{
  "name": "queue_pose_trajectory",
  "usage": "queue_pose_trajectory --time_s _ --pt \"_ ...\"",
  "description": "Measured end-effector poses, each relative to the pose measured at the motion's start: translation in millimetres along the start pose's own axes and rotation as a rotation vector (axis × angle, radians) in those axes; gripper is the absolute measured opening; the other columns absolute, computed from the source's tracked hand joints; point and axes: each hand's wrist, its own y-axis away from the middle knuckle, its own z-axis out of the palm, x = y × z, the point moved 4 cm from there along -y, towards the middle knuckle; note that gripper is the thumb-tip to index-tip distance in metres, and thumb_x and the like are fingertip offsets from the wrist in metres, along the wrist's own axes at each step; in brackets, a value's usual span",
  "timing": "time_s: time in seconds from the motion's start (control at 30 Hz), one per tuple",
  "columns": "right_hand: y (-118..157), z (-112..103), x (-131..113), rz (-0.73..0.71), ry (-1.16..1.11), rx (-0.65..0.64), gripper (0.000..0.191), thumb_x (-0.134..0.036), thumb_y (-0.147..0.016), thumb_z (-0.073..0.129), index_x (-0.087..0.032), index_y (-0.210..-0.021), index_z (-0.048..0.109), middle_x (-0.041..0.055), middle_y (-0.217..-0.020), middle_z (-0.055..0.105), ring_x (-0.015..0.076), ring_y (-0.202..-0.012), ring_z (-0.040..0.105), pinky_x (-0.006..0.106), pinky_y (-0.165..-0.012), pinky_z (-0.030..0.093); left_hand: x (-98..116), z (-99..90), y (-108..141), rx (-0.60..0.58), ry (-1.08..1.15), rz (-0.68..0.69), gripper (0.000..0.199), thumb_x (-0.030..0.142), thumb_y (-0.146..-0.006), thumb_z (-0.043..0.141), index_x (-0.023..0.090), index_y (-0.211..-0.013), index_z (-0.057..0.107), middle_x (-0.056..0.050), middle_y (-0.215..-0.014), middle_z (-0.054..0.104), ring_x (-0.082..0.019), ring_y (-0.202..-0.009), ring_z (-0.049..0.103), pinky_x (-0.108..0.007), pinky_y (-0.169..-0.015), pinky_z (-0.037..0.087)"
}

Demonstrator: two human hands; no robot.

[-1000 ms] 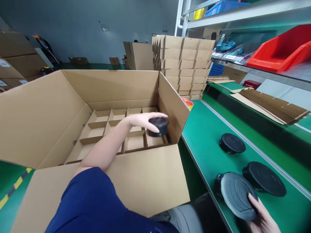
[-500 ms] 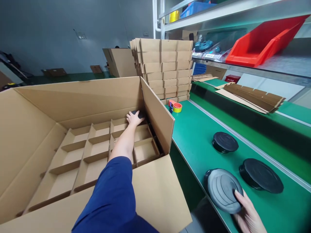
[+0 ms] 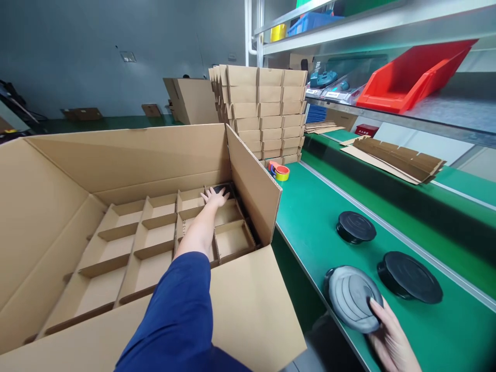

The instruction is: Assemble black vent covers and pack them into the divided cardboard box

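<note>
My left hand (image 3: 214,197) reaches into a large cardboard box (image 3: 163,147), fingers spread over a black round part (image 3: 221,190) in the far right compartment of the cardboard divider (image 3: 157,222). The fingertips lie on or just above that part; I cannot tell whether they press on it. My right hand (image 3: 387,330) grips a grey round disc-shaped part (image 3: 353,298) by its edge, thumb on the face with curved ridges. This disc is tilted over the green bench (image 3: 310,206), and a darker rim shows behind it. Two black round parts (image 3: 355,226) (image 3: 409,275) lie on the bench near it.
Stacked cardboard dividers (image 3: 267,108) stand beyond the box. Rolls of coloured tape (image 3: 282,173) lie on the bench near them. Flat cardboard strips (image 3: 399,157) rest farther right, below a shelf with a red bin (image 3: 414,77). An open box flap (image 3: 256,310) sticks out toward me.
The black part under my left hand has gone lower into the corner compartment, and the fingers are spread wider. My right hand still holds the grey disc, almost unmoved.
</note>
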Motion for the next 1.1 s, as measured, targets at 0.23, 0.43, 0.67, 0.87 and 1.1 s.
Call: queue_pose_trajectory --time_s 0.23,0.43,0.67,0.87,1.1 --pt "18.4 21.0 -4.0 -0.013 0.012 -0.080 0.078 -0.041 -0.064 0.092 -0.029 -0.135 0.063 0.0044 -0.131 0.070 0.0315 -0.115 0.070 0.038 -0.091 0.064 37.2 -49.9 75.0 0.162 0.129 0.201 0.057 0.030 -0.098 0.046 0.012 -0.151 0.045 -0.025 -0.159 0.036 -0.042 -0.152 0.024 -0.068 -0.121 0.019" --pt "73.5 143.2 -8.2 -0.053 0.143 -0.412 0.062 -0.043 -0.071 0.089 -0.025 -0.127 0.069 0.0073 -0.137 0.067 0.0325 -0.127 0.061 0.040 -0.102 0.056 81.4 -95.5 265.0 -0.018 0.300 1.208 0.075 0.067 -0.086 0.067 0.028 -0.148 0.051 -0.013 -0.156 0.045 -0.035 -0.144 0.041 -0.051 -0.121 0.035" --pt "108.5 246.4 8.6 -0.019 0.183 -0.776 0.061 -0.058 -0.089 0.069 -0.028 -0.141 0.059 0.0111 -0.143 0.061 0.0313 -0.126 0.062 0.047 -0.101 0.055 63.3 -124.2 330.0 -0.260 0.112 1.274 0.092 0.051 -0.079 0.082 0.040 -0.158 0.036 -0.016 -0.167 0.021 -0.046 -0.151 0.024 -0.064 -0.116 0.035" --pt "48.9 150.5 3.9 -0.756 0.927 -0.456 0.058 -0.065 -0.092 0.060 -0.027 -0.135 0.065 0.0124 -0.149 0.053 0.0348 -0.142 0.045 0.059 -0.121 0.033 3.9 -115.1 180.1 0.080 0.137 0.576 0.086 0.064 -0.083 0.073 0.040 -0.157 0.037 -0.011 -0.161 0.031 -0.040 -0.147 0.030 -0.058 -0.119 0.033" --pt "14.4 33.4 29.2 -0.805 1.011 -0.102 0.077 -0.078 -0.069 0.073 -0.023 -0.123 0.073 0.0139 -0.147 0.056 0.0468 -0.147 0.034 0.069 -0.125 0.009 -76.4 -93.3 36.9 0.203 -0.012 -0.076 0.092 0.073 -0.079 0.069 0.032 -0.156 0.041 -0.026 -0.157 0.030 -0.053 -0.141 0.032 -0.065 -0.109 0.036"
